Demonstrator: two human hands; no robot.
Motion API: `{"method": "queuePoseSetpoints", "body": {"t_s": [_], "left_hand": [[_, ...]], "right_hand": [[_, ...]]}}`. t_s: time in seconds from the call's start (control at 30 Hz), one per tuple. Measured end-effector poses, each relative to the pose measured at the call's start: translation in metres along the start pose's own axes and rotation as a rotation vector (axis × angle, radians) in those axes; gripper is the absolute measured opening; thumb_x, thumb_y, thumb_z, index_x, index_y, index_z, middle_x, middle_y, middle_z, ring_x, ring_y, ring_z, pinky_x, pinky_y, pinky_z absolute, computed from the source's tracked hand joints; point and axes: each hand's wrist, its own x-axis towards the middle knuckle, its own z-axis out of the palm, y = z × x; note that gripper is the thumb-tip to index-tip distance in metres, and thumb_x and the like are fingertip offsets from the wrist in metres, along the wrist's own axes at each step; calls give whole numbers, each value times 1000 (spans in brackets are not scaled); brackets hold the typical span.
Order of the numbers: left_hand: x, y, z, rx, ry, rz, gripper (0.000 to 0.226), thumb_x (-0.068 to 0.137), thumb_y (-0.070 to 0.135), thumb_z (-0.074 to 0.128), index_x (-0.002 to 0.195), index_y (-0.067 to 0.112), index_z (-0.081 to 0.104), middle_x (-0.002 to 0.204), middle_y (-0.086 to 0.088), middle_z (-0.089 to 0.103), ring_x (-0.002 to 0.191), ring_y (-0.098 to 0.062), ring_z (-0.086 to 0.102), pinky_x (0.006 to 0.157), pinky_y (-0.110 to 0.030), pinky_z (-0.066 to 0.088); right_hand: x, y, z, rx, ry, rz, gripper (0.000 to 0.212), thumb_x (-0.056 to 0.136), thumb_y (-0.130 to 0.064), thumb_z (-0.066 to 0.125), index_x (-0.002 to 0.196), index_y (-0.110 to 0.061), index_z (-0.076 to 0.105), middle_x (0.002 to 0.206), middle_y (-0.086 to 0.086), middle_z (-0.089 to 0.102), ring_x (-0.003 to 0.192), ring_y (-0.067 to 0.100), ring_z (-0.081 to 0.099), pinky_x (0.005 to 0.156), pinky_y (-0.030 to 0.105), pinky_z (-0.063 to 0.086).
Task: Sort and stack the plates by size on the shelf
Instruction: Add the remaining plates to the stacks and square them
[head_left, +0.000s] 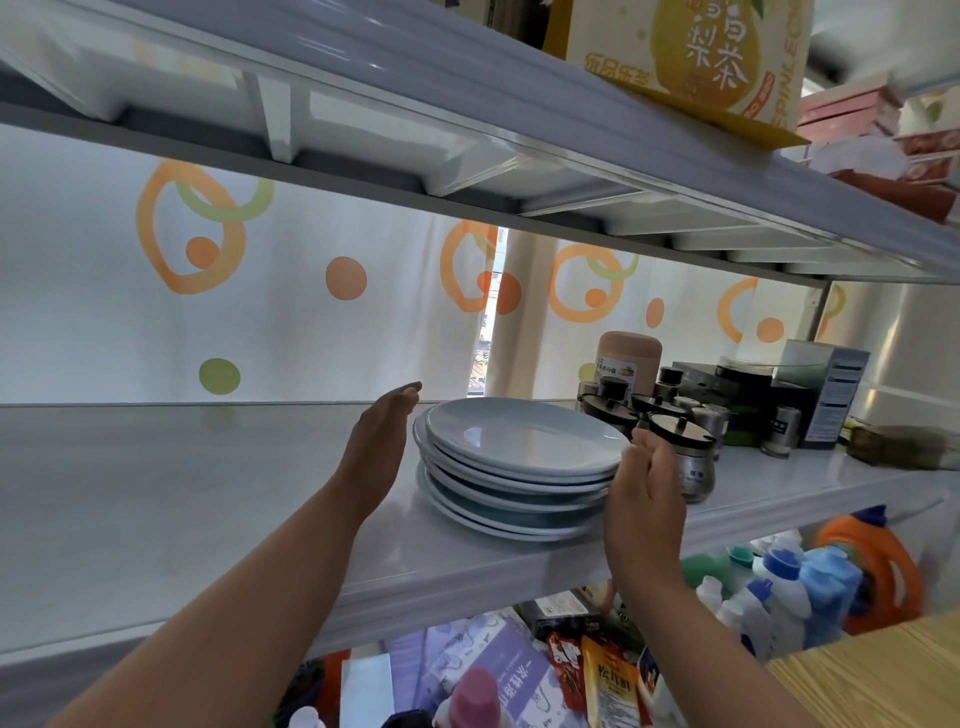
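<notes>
A stack of several pale blue plates (524, 441) rests on the white shelf (182, 493), right of its middle. The lower plates stick out a little toward the front and are darker blue. My left hand (376, 452) is flat and open just left of the stack, fingers pointing back, close to the rims but apart from them. My right hand (647, 499) is open at the stack's right side, its palm facing the plate rims and its fingers close to or touching them. Neither hand holds anything.
Spice jars with black lids (680, 441) and a beige canister (628, 364) stand right behind my right hand, with boxes (826, 395) further right. An upper shelf (467, 130) hangs low overhead. Bottles and packets (769, 587) fill the level below. A patterned curtain (208, 291) closes the back.
</notes>
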Motion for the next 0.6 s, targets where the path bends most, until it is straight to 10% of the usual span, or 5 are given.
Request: {"method": "queuePoseSetpoints", "body": {"t_s": [0.23, 0.37, 0.6], "left_hand": [[-5, 0, 2, 95, -19, 21, 61, 75, 56, 34, 124, 30, 58, 131, 0, 60, 124, -19, 52, 111, -45, 35], [-8, 1, 1, 83, -29, 21, 50, 81, 52, 36, 122, 32, 57, 125, -2, 61, 115, -24, 56, 107, -43, 39], [-8, -2, 5, 212, -16, 27, 41, 98, 36, 38, 135, 21, 48, 135, -5, 54, 126, -22, 46, 101, -30, 32]], "right_hand": [[-5, 4, 1, -5, 13, -19, 17, 98, -20, 34, 110, -23, 46, 92, -7, 51, 81, 9, 48, 63, 9, 33], [-5, 6, 5, -109, -49, -90, 12, 99, -19, 33, 103, -24, 43, 83, -6, 48, 78, 12, 50, 64, 27, 36], [-9, 17, 7, -116, -58, -97, 44, 87, -35, 27, 121, -20, 50, 106, -7, 51, 93, 6, 48, 73, 17, 37]]}}
